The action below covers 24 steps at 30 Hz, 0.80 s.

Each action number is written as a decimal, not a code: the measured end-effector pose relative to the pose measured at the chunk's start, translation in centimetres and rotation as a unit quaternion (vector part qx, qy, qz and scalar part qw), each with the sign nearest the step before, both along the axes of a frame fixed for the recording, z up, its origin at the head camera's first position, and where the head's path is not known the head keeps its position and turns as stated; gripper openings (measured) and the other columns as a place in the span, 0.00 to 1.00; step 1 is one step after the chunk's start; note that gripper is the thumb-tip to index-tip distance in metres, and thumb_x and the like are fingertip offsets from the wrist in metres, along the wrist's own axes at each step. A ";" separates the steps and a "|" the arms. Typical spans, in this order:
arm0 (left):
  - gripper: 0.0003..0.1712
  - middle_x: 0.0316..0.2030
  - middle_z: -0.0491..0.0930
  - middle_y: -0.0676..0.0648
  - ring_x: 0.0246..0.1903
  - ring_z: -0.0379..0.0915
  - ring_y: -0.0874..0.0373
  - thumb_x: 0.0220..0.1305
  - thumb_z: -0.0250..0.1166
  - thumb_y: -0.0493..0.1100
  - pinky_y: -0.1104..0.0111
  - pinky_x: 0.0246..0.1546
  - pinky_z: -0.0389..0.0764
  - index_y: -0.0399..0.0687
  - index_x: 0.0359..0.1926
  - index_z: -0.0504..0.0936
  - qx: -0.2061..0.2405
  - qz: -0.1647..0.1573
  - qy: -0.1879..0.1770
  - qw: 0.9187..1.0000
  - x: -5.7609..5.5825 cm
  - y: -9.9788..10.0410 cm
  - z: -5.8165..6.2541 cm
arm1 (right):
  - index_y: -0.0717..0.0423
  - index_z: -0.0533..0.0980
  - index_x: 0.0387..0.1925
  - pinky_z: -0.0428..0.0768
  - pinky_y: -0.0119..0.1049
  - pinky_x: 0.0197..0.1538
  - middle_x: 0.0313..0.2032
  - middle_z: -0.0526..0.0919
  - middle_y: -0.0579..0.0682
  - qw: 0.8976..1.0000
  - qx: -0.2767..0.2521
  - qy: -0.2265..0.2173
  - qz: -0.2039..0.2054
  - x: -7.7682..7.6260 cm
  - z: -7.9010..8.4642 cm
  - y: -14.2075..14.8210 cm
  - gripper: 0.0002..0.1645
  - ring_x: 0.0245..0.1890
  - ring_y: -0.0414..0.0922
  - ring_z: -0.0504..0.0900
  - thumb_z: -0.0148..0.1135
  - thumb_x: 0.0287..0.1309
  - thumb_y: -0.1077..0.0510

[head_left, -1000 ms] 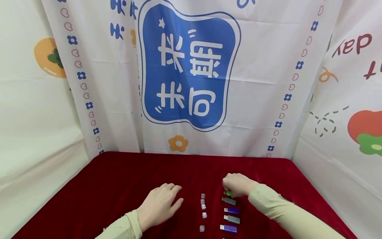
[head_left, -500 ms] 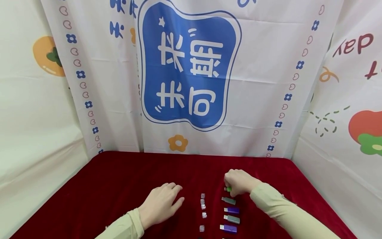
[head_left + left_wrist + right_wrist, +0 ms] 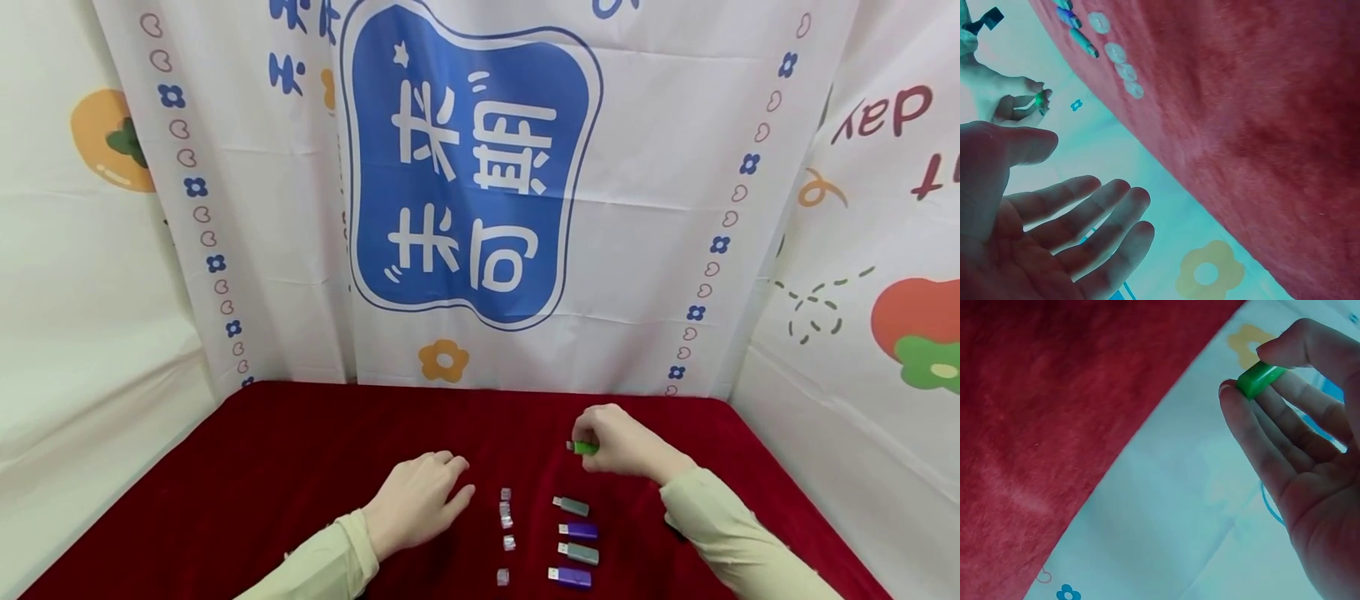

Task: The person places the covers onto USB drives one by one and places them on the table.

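Pinching a green USB stick, the right hand hovers above red cloth, the left hand relaxed.

A white fabric backdrop is hanging behind a dark red plush-covered counter, displaying a large, wavy-edged, white-lettered blue panel above a small orange flower print. Creamy white fabric walls are flanking both sides, the left carrying an orange fruit print, the right a red-and-green print.
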<state>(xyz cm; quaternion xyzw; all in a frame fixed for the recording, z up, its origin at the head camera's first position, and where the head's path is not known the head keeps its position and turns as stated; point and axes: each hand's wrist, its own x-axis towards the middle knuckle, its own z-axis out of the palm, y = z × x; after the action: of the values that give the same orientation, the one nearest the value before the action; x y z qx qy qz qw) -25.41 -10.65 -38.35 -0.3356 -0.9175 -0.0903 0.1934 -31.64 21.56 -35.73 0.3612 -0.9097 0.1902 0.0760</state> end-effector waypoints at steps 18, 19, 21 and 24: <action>0.15 0.40 0.83 0.46 0.36 0.81 0.55 0.68 0.62 0.49 0.65 0.27 0.81 0.42 0.46 0.84 0.024 0.020 -0.031 0.999 -0.4 1.2 1.2 | 0.48 0.80 0.34 0.80 0.33 0.31 0.30 0.78 0.39 0.993 -0.108 0.048 0.010 5.3 2.4 1.1 0.17 0.26 0.38 0.77 0.73 0.45 0.70; 0.15 0.40 0.83 0.46 0.36 0.81 0.55 0.68 0.62 0.49 0.66 0.27 0.81 0.42 0.46 0.84 0.025 0.021 -0.033 0.999 -0.5 1.2 1.3 | 0.48 0.80 0.34 0.80 0.33 0.31 0.30 0.78 0.39 0.992 -0.111 0.057 0.015 5.5 2.6 1.2 0.17 0.26 0.38 0.77 0.73 0.45 0.71; 0.15 0.40 0.83 0.46 0.36 0.81 0.55 0.67 0.62 0.48 0.66 0.26 0.81 0.42 0.46 0.84 0.027 0.023 -0.038 0.999 -0.5 1.2 1.3 | 0.51 0.81 0.35 0.81 0.33 0.31 0.31 0.78 0.39 0.990 -0.116 0.070 0.026 5.8 3.0 1.3 0.17 0.26 0.38 0.78 0.72 0.45 0.72; 0.15 0.40 0.83 0.46 0.36 0.81 0.54 0.67 0.62 0.48 0.66 0.26 0.80 0.42 0.45 0.84 0.026 0.025 -0.041 0.999 -0.6 1.2 1.2 | 0.52 0.81 0.36 0.81 0.34 0.31 0.32 0.79 0.39 0.988 -0.123 0.088 0.044 6.3 3.5 1.4 0.19 0.27 0.37 0.78 0.72 0.44 0.74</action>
<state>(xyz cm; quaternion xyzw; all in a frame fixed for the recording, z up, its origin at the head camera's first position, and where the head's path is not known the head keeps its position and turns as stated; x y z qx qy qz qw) -26.04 -9.44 -37.10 -0.3036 -0.9301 -0.1228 0.1664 -25.37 22.96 -32.19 0.4037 -0.8525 0.2712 0.1915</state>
